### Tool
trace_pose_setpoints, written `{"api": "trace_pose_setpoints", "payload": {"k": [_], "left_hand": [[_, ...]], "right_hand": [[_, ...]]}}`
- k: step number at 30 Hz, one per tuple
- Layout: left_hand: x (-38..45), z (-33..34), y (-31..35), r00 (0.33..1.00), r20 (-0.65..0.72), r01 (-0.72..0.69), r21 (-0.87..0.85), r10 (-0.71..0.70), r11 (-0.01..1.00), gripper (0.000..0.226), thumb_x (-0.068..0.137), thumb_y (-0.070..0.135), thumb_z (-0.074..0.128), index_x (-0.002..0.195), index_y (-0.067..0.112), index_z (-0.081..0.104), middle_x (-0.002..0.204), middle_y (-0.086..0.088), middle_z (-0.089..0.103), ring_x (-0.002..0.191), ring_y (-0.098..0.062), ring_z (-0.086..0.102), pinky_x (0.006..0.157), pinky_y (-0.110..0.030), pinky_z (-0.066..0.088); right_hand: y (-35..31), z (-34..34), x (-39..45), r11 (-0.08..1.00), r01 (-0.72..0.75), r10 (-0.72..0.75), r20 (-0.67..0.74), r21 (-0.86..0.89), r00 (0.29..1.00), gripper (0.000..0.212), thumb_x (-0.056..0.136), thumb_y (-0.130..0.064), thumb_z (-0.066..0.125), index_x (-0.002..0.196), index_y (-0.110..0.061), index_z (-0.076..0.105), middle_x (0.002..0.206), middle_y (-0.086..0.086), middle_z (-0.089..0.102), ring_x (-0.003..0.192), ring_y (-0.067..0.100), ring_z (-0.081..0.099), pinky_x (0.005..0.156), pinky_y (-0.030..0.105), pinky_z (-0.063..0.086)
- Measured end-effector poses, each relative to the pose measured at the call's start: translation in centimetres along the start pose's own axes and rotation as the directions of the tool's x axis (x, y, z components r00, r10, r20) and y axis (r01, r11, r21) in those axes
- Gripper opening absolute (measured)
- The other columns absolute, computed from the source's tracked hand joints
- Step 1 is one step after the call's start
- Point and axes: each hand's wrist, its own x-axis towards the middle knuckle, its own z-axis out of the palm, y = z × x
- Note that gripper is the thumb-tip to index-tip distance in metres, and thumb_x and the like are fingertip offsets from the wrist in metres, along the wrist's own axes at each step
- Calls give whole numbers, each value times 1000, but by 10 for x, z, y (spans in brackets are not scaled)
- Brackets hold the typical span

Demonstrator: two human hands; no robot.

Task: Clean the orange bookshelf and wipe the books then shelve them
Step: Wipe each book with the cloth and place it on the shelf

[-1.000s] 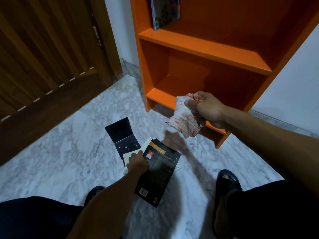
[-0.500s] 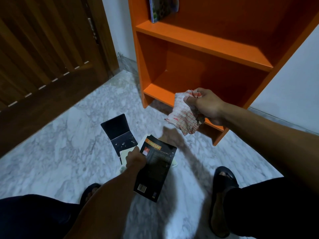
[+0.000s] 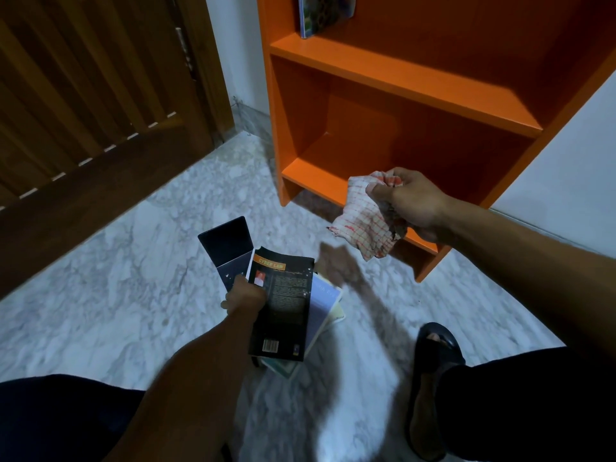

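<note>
At 7 o'clock, left hand [image 3: 245, 293] clamps the black paperback [image 3: 281, 305] by its left edge, above the floor pile [image 3: 325, 311]. Light, floppy, glossy; grip the spine. At 2 o'clock, right hand [image 3: 408, 203] fists the soft cloth [image 3: 361, 221] before the bookshelf [image 3: 400, 78].

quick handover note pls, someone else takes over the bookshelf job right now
Left hand: gripping the black paperback book, lifted above the stack of pale books on the marble floor.
Right hand: clutching the crumpled red-checked white cloth, in front of the orange bookshelf.
Done: one colourful book stands shelved.
Left: wipe the black book, shelve it, then the stack and the dark flat notebook.
</note>
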Motion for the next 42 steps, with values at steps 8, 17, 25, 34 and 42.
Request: {"api": "trace_pose_setpoints", "payload": {"k": [8,17,25,34,42], "left_hand": [[-10,-17,28,991,128,14,-290,24,957,54,90,35,69,130,5,47,117,-19,64,88,-30,66,62,-36,54],[-35,-64,85,908,145,-326,-348,394,879,13,102,13,50,89,12,53,82,-13,64,76,-28,63,62,-28,52],[-86,-161,170,842,22,-405,-635,539,658,8,103,17,49,100,19,57,94,-15,71,75,-24,70,62,-34,57],[-127,-237,177,811,-36,-436,-702,583,563,18,104,25,47,116,21,59,111,-11,73,97,-30,73,84,-48,59],[-158,-212,187,755,-2,-466,-706,656,534,23,105,23,45,118,9,57,108,-19,72,99,-37,70,85,-52,56]], "right_hand": [[-3,2,1,997,-36,35,31,66,999,21,102,-21,52,119,-8,51,88,12,57,69,22,54,49,27,43],[-18,-12,-4,661,-280,191,205,696,960,36,102,-16,49,137,-8,45,128,23,62,111,36,65,84,54,56],[-38,-33,-17,474,-197,18,214,858,977,23,99,-26,53,111,-6,57,109,23,70,104,37,68,104,56,44],[-71,-41,-13,568,64,41,-106,820,993,28,103,-19,51,129,-10,55,126,24,64,98,37,71,85,54,57],[-86,-14,-7,728,685,-588,-554,-43,590,30,105,-27,44,123,-12,64,107,3,69,97,18,65,81,40,54]]}}
